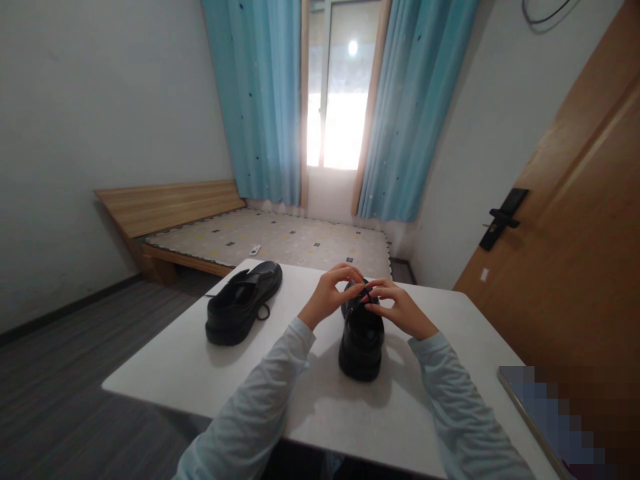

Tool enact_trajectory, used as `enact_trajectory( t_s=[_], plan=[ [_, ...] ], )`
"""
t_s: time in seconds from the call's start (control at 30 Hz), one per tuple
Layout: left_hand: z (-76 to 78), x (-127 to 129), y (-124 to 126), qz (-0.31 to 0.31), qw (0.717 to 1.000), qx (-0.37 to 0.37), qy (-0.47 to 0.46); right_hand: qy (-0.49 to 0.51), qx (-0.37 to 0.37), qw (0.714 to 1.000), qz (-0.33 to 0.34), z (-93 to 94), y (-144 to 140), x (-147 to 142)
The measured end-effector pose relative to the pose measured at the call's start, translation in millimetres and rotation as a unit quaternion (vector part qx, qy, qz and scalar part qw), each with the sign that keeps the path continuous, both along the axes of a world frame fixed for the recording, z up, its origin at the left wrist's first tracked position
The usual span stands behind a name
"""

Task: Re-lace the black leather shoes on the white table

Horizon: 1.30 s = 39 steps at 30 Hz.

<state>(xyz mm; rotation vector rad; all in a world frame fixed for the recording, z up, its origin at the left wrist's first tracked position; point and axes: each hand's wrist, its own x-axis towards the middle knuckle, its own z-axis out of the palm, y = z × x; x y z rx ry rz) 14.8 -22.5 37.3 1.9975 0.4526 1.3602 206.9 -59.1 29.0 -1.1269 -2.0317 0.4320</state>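
A black shoe point(361, 343) stands upright on the white table, its heel toward me. Over its laced front, my left hand point(336, 293) is closed, with thumb and fingertips pinching a dark shoelace point(367, 291). From the other side my right hand point(397, 307) reaches in, fingers bent and pinched at the same lace. Fingers cover most of the lacing, so the exact shape of the lace there is hidden. To the left rests a second black shoe point(243, 303) with its tongue raised and a loose lace loop point(263, 312) lying beside it.
The white table point(165, 373) holds both shoes. A flat, thin-edged object point(530, 413), partly pixelated, lies at its right corner. Beyond the table is a bed point(280, 233) with a small white remote point(255, 250). A wooden door point(565, 220) stands at the right.
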Motion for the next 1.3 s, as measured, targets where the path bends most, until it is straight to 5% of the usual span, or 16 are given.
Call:
enact_trajectory(
  t_s=[0.3, 0.47, 0.67, 0.83, 0.97, 1.1, 1.2, 1.3],
  plan=[
    [-0.7, 4, -6, -0.177, 0.965, -0.191, -0.001, 0.031, -0.087, 0.995, -0.023, -5.4, 5, 17],
    [-2.3, 5, -9, -0.195, 0.957, -0.202, 0.066, -0.017, -0.103, 0.994, -0.038, -13.8, 8, 20],
    [-2.5, 3, -11, -0.275, 0.912, -0.222, 0.209, 0.004, -0.135, 0.99, -0.034, -16.4, 9, 20],
    [-2.0, 3, -9, -0.272, 0.909, -0.235, 0.21, 0.015, -0.13, 0.991, -0.029, -17.9, 11, 23],
    [-5.6, 7, -4, -0.21, 0.931, -0.246, 0.167, 0.032, -0.099, 0.993, -0.055, -19.9, 17, 27],
    [-13.7, 10, 9, 0.029, 0.976, -0.181, 0.115, 0.057, -0.042, 0.988, -0.135, -23.5, 24, 29],
    [-22.7, 11, 20, 0.177, 0.965, -0.152, 0.123, 0.076, -0.026, 0.98, -0.18, -27.6, 27, 25],
    [-32.6, 12, 26, 0.202, 0.958, -0.132, 0.154, 0.109, -0.041, 0.975, -0.189, -32.6, 30, 18]
  ],
)
